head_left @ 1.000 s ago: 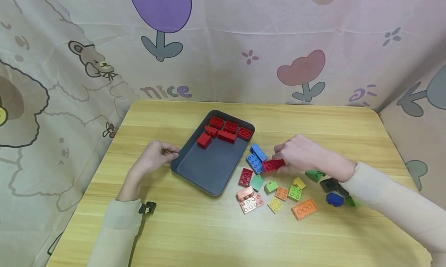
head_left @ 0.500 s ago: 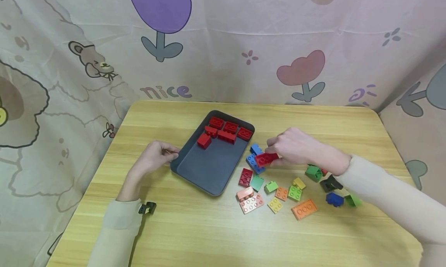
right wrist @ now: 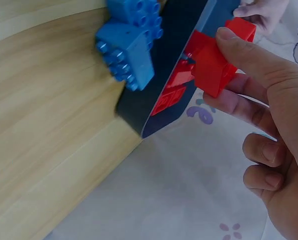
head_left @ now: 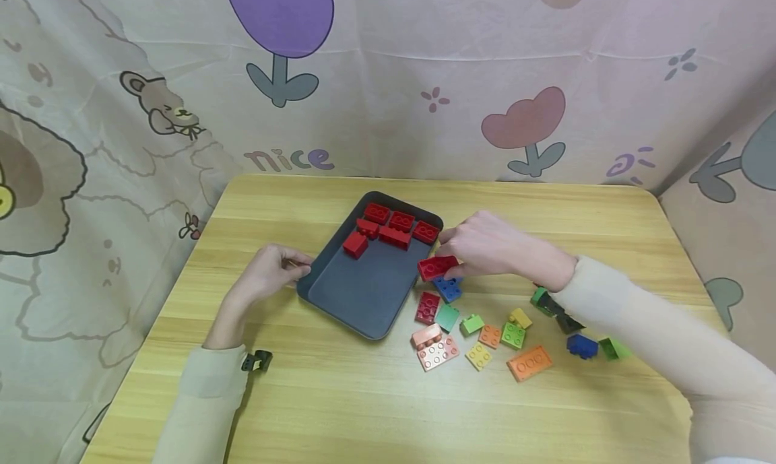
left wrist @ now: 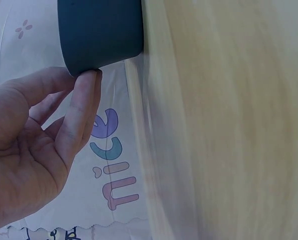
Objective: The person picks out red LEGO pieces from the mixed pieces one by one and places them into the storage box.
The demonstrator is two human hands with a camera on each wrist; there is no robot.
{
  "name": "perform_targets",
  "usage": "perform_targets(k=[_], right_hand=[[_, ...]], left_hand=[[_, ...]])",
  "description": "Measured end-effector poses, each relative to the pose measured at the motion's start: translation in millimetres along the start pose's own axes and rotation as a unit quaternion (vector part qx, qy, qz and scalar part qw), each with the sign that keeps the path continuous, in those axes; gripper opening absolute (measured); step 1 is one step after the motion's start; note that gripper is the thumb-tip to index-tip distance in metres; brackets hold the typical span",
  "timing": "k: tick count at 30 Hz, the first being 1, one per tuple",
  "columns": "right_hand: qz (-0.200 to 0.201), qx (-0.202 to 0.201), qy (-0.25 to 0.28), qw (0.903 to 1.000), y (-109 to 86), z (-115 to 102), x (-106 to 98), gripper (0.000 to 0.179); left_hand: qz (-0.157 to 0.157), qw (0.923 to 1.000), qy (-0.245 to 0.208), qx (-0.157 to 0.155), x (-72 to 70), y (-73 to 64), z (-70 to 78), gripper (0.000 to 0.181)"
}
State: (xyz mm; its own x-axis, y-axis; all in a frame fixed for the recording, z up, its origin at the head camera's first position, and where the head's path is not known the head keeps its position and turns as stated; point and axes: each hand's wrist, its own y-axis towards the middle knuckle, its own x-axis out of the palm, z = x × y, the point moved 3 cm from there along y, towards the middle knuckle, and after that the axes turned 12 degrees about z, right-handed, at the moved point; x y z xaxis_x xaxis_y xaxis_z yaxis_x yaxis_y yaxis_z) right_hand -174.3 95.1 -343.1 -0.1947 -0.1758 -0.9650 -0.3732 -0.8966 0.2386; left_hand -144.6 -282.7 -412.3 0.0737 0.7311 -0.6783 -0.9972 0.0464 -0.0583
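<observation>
At its near-left corner, the dark grey tray (head_left: 354, 309) is pinched by my left hand (head_left: 269, 272); the left wrist view shows the fingers against the tray's outer wall (left wrist: 101, 35). My right hand (head_left: 485, 244) grips a red toy brick (head_left: 438, 267) between thumb and fingers, above the tray's right rim and partly over the blue bricks. In the right wrist view this red brick (right wrist: 213, 65) is held by the fingertips, with the other fingers curled. Several red bricks (head_left: 394, 237) lie in the far part of the tray.
Right of the tray lie blue bricks (head_left: 447, 289), a red brick (head_left: 427, 308), a pink brick (head_left: 438, 353), an orange brick (head_left: 530, 363) and several small green and yellow ones. A dark blue brick (head_left: 583, 347) lies farther right. A patterned cloth (head_left: 388, 80) hangs behind the table.
My right hand has carried the red brick leftward from above the loose bricks to the tray's right rim. My left hand and the tray have stayed still.
</observation>
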Motion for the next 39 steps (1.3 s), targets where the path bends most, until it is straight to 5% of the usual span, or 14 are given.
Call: perform_targets(k=[16,39], right_hand=[[-0.006,0.009,0.017,0.9998,43.2,-4.5,11.6,0.038],[-0.068,0.101,0.041,0.9918,91.7,3.4,38.9,0.049]], left_hand=[[0.000,1.0000,0.001,-0.001,0.4,0.8,0.0,0.021],[-0.002,1.0000,0.005,0.003,-0.6,-0.6,1.1,0.022]])
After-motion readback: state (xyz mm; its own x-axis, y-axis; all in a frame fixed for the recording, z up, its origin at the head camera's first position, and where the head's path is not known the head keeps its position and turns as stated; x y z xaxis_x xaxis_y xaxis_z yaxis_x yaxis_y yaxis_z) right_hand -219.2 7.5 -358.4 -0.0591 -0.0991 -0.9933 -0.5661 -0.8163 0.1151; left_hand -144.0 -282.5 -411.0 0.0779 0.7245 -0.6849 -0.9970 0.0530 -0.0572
